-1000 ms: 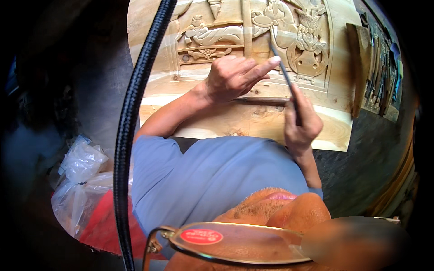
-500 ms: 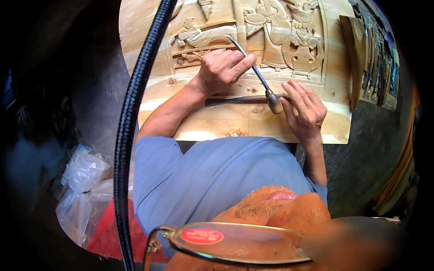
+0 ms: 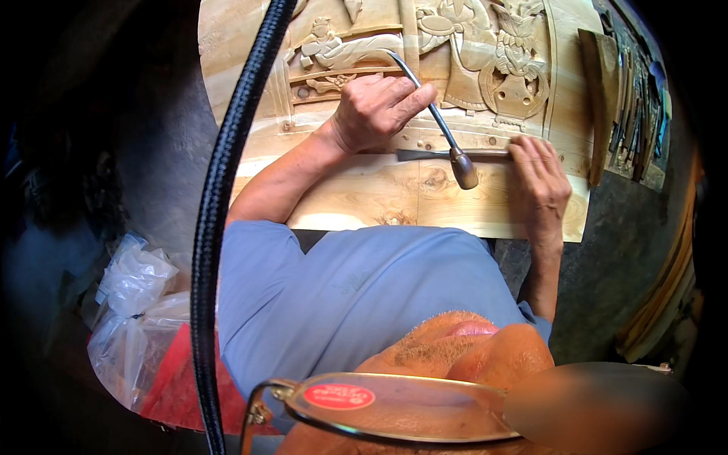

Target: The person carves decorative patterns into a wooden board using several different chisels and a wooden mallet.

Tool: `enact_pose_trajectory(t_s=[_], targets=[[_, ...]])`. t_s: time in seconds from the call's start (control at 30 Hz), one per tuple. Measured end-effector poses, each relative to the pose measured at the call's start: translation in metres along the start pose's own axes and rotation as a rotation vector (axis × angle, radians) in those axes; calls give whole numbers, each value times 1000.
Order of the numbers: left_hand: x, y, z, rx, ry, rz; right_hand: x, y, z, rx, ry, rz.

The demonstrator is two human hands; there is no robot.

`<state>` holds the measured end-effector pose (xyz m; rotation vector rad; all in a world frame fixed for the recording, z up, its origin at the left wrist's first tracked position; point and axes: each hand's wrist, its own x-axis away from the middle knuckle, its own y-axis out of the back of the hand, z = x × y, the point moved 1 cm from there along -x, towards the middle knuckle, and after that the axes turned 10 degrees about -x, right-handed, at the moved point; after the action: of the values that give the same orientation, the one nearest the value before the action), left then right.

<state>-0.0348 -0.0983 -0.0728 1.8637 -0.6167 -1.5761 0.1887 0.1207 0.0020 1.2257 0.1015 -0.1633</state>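
My left hand (image 3: 379,111) is closed around the metal shaft of a bent carving gouge (image 3: 432,110). The gouge's curved tip rests at the carved relief on a pale wooden panel (image 3: 356,201), and its rounded wooden handle slants down toward me. My right hand (image 3: 540,178) has its fingers curled over the right end of a flat, dark chisel (image 3: 425,155). That chisel lies crosswise on the panel's plain lower border, passing behind the gouge handle. Its gripped end is hidden under my fingers.
Carved figures (image 3: 516,87) fill the panel's far part. A thick wooden strip (image 3: 599,106) edges it at right, beside a row of several tools (image 3: 637,106). A clear plastic bag (image 3: 136,288) sits at lower left. A black braided cable (image 3: 220,189) crosses the view.
My right hand has moved right, away from the gouge handle, and the flat chisel has slid right with it. My left hand still holds the gouge in nearly the same place.
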Motion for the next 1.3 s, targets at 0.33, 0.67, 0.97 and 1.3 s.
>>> enact_pose_trajectory(t_s=[0.33, 0.67, 0.97, 1.3], targets=[[-9, 0, -7, -40, -61, 47, 11, 9, 4, -123, -224, -407], [-13, -6, -12, -15, -84, 84, -23, -69, 93, -888, -422, -188], [-6, -5, -14, -41, -87, 170, -18, -78, 99, -836, -435, -193], [-8, -5, -12, -20, -41, 192, -25, -78, 100, -785, -414, -192]])
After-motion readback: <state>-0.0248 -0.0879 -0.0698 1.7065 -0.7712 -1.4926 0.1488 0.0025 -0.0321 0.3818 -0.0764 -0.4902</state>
